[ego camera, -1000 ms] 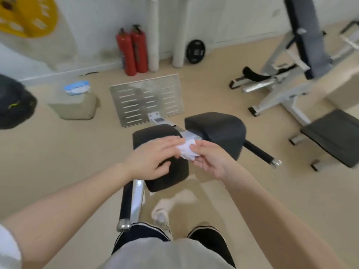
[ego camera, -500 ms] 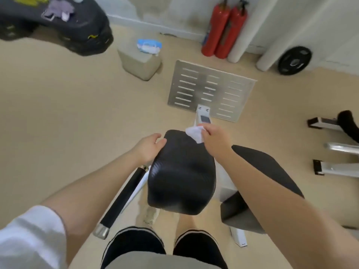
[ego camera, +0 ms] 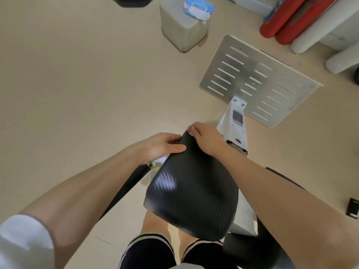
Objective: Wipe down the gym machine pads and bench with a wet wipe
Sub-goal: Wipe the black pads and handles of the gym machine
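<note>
A black padded roller (ego camera: 194,191) of the gym machine fills the middle of the head view, just above my knees. My left hand (ego camera: 161,146) grips its far left edge, thumb lying on top and fingers curled underneath. At the pad's far top corner, my right hand (ego camera: 207,138) curls over the edge. The wet wipe (ego camera: 190,131) is almost hidden beneath its fingertips; only a white sliver shows. A second black pad (ego camera: 244,249) sits lower right, mostly behind my right forearm.
The white machine post (ego camera: 235,123) leads to a slotted metal footplate (ego camera: 262,80) on the floor. A wet wipe pack (ego camera: 198,7) lies on a grey block (ego camera: 180,33). Red fire extinguishers (ego camera: 281,22) and white pipes (ego camera: 310,39) stand at far right. A black handle bar (ego camera: 126,185) passes under my left forearm.
I have leaned in closer over the pad. My right hand with the wipe slid left along the far edge toward my left hand, which closed its grip on the pad's edge.
</note>
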`<state>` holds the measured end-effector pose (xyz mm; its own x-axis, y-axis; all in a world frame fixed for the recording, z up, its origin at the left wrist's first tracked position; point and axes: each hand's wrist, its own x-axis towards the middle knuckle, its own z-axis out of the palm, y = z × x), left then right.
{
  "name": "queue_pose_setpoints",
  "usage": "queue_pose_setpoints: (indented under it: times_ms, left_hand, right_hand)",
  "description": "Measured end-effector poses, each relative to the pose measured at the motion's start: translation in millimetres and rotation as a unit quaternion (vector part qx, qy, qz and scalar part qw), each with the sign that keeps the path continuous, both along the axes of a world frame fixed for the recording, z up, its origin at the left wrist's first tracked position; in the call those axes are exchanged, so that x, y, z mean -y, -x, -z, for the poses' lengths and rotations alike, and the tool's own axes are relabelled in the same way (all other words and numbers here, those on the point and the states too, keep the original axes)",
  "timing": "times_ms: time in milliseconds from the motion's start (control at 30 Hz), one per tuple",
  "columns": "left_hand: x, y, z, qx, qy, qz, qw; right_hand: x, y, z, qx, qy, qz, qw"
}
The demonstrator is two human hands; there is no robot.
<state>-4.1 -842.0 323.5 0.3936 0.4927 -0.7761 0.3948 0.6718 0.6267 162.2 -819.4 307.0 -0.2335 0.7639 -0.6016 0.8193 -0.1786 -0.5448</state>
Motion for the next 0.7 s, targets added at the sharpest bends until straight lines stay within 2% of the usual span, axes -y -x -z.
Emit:
queue_pose_setpoints:
  times_ms: [167, 333, 367, 467, 567, 700]
  left_hand:
    - [-3.6, 3.7, 0.9, 0.014, 0.005, 0.004, 1.0]
    - [-12.3, 3.5, -6.1, 0.005, 0.0, 0.051, 0.999]
    - [-13.5, 3.4, -6.2, 0.006, 0.001, 0.056, 0.998]
    - [-16.3, 3.0, -5.8, 0.02, 0.01, 0.064, 0.998]
    - [-19.1, 3.6, -4.5, 0.024, 0.017, 0.066, 0.997]
    - [-23.7, 3.9, -4.3, 0.019, 0.021, 0.083, 0.996]
  right_hand:
    - [6.6, -17.5, -6.4, -0.026, -0.012, -0.067, 0.997]
    - [0.9, -29.0, 1.5, 0.094, 0.01, -0.018, 0.995]
    - [-0.3, -28.0, 2.4, 0.095, 0.006, -0.005, 0.995]
    - [2.6, -22.4, -0.4, 0.023, 0.004, 0.035, 0.999]
    - [9.1, -17.8, -5.7, -0.043, 0.008, 0.005, 0.999]
    - [13.4, -14.9, -9.3, -0.077, 0.003, 0.025, 0.997]
